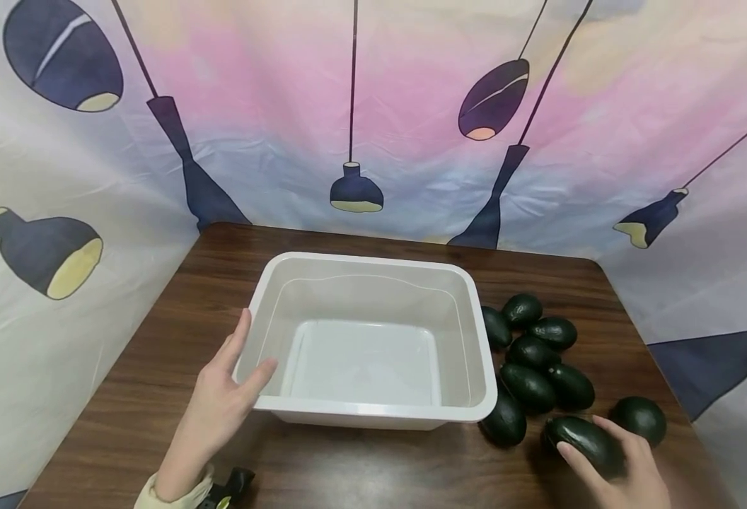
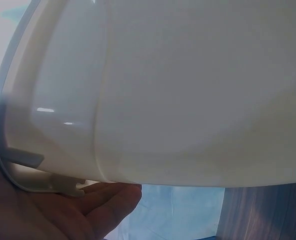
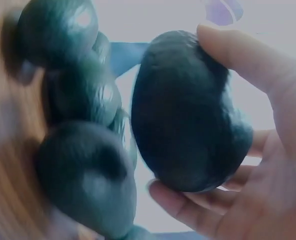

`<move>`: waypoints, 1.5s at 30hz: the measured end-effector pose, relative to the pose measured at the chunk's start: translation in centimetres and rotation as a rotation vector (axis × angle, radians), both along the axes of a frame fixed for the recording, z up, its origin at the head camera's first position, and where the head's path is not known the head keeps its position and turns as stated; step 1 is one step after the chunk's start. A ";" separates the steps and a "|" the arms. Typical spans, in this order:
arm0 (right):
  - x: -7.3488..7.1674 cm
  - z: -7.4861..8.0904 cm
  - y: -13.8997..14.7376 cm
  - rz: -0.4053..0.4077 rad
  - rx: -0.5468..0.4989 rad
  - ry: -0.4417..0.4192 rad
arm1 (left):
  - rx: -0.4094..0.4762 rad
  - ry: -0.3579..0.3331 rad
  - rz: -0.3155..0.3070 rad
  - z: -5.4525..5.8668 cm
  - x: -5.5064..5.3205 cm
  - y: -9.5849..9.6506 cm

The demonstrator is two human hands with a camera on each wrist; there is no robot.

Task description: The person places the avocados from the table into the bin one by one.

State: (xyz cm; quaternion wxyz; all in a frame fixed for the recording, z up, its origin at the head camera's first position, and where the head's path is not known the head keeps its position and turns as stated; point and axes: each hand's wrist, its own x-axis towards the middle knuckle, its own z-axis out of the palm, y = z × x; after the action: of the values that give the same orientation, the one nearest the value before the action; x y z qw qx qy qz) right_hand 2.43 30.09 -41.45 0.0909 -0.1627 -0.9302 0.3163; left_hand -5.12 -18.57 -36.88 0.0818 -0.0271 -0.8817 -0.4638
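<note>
My right hand (image 1: 634, 470) grips a dark green avocado (image 1: 582, 440), thumb on one side and fingers on the other. In the right wrist view this avocado (image 3: 185, 112) is held up off the wooden surface, beside several others. My left hand (image 1: 216, 392) is at the near left corner of a white plastic basin (image 1: 386, 409). Its thumb lies over the rim and its fingers are along the outside wall; the left wrist view shows those fingers (image 2: 112, 205) against the basin's underside edge. The basin's inside floor shows bare.
Several avocados (image 1: 529, 387) lie clustered along the basin's right side, with another avocado (image 1: 639, 420) farther right, beyond my right hand. Everything stands on a brown wooden table (image 1: 373, 463). A printed cloth (image 1: 284, 141) with lamp pictures hangs behind it.
</note>
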 end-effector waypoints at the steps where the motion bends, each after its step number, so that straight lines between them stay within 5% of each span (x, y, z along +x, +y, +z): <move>1: -0.1 0.2 -0.5 -0.027 -0.008 0.010 | 0.001 -0.004 0.001 0.0 0.0 0.0; 5: -0.5 1.5 -2.9 -0.139 -0.071 0.058 | 0.003 0.003 -0.001 0.1 0.1 -0.1; 9: -1.3 2.7 -4.8 -0.126 -0.114 0.226 | 0.002 0.013 -0.009 0.1 0.0 -0.1; 15: -2.2 4.0 -6.5 0.031 -0.130 0.504 | -0.002 -0.003 -0.005 0.1 0.1 0.0; 25: -3.7 5.5 -8.6 0.281 -0.269 0.735 | 0.007 0.039 -0.003 -0.2 0.1 -0.1; 31: -4.6 5.7 -9.7 0.421 -0.284 0.777 | -0.002 0.028 -0.012 -0.1 0.1 0.0; 45: -5.9 5.5 -12.3 0.537 -0.155 0.682 | -0.027 0.015 -0.030 0.1 0.2 -0.1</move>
State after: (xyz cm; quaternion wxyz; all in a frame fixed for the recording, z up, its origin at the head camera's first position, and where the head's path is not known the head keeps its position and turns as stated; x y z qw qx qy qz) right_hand -3.45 17.77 -35.98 0.2948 0.1922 -0.8298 0.4332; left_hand -4.88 -18.67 -36.77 0.0812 -0.0448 -0.8869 -0.4526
